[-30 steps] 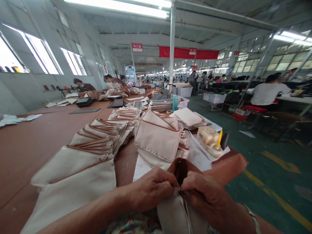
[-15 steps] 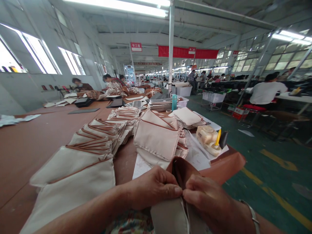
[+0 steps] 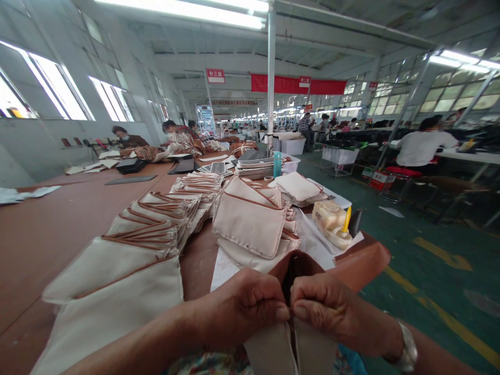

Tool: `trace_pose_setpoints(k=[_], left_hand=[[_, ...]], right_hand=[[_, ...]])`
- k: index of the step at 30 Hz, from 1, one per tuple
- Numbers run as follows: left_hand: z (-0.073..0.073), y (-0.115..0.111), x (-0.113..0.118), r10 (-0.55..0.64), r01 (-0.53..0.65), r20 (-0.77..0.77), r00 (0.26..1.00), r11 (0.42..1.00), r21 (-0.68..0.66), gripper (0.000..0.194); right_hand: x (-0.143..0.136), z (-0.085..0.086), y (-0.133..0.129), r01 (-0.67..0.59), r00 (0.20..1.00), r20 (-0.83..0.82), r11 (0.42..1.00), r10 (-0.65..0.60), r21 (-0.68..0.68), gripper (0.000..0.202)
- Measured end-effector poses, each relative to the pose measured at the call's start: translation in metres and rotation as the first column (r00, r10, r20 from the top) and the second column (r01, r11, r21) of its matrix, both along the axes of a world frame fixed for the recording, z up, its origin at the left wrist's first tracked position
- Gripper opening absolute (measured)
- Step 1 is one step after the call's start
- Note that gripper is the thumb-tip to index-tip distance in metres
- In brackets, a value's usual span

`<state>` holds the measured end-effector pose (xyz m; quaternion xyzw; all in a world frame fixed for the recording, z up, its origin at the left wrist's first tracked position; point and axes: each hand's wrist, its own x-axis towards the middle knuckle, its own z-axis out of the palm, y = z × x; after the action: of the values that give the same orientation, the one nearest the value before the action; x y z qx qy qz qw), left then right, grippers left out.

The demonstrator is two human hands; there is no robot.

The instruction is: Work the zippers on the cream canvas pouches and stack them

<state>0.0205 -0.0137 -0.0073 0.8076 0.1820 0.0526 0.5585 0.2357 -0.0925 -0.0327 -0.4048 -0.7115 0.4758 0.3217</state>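
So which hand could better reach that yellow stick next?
Probably the right hand: it is nearer the yellow stick than the left hand. Both pinch the cream piece, so either would have to let go first.

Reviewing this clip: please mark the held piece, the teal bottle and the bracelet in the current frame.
Held piece (image 3: 269,350): head view, on its pale panel at picture left.
Teal bottle (image 3: 277,165): head view, middle of its side.
Bracelet (image 3: 409,348): head view, on its band.
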Motion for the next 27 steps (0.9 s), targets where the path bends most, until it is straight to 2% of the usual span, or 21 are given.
trace_pose_setpoints(k=[5,9,11,14,16,18,19,20,21,23,24,25,27], left_hand=[[-0.007,0.008,-0.005,-0.051,0.054,0.019,0.999,0.974,-0.218,0.053],[-0.004,0.013,-0.008,0.050,-0.040,0.033,0.998,0.965,-0.260,0.076],[0.000,0.014,-0.007,0.074,-0.072,0.001,0.997,0.967,-0.242,0.076],[0.005,0.013,-0.004,0.015,-0.025,-0.059,0.998,0.983,-0.182,0.054],[0.009,0.009,0.000,-0.015,0.007,-0.073,0.997,0.993,-0.120,0.047],[0.012,0.003,0.003,0.039,-0.039,-0.036,0.999,0.999,-0.001,0.043],[0.013,-0.001,0.004,0.113,-0.113,0.004,0.994,0.990,0.080,0.042],[0.014,-0.005,0.004,0.209,-0.216,0.056,0.976,0.961,0.173,0.041],[0.015,-0.008,0.004,0.313,-0.334,0.121,0.942,0.903,0.270,0.040],[0.016,-0.012,0.004,0.452,-0.527,0.272,0.850,0.734,0.428,0.037],[0.017,-0.013,0.003,0.465,-0.577,0.342,0.817,0.656,0.487,0.034],[0.019,-0.012,0.002,0.442,-0.597,0.401,0.802,0.596,0.537,0.030],[0.025,-0.007,-0.001,0.344,-0.609,0.504,0.793,0.488,0.625,0.017]], right_hand=[[-0.004,-0.007,-0.006,0.073,0.997,0.017,0.986,-0.076,0.147,0.035],[0.001,0.000,-0.009,0.048,0.998,0.040,0.990,-0.054,0.135,0.030],[0.003,0.003,-0.008,0.038,0.998,0.048,0.988,-0.045,0.150,0.029],[0.002,0.004,-0.001,0.025,0.998,0.061,0.985,-0.036,0.171,0.028],[0.003,0.005,0.004,0.021,0.997,0.063,0.980,-0.034,0.198,0.027],[0.005,0.008,0.008,0.063,0.996,0.053,0.967,-0.078,0.246,0.026],[0.007,0.012,0.008,0.118,0.991,0.035,0.962,-0.130,0.248,0.026],[0.008,0.017,0.007,0.172,0.984,0.006,0.961,-0.177,0.215,0.028],[0.008,0.021,0.005,0.220,0.975,-0.030,0.964,-0.218,0.150,0.037],[0.004,0.029,0.002,0.210,0.975,-0.066,0.978,-0.211,-0.013,0.064],[0.000,0.032,0.001,0.151,0.985,-0.073,0.986,-0.156,-0.067,0.072],[-0.004,0.033,0.003,0.086,0.993,-0.075,0.992,-0.093,-0.090,0.069],[-0.011,0.034,0.015,0.039,0.995,-0.093,0.997,-0.045,-0.070,0.047]])
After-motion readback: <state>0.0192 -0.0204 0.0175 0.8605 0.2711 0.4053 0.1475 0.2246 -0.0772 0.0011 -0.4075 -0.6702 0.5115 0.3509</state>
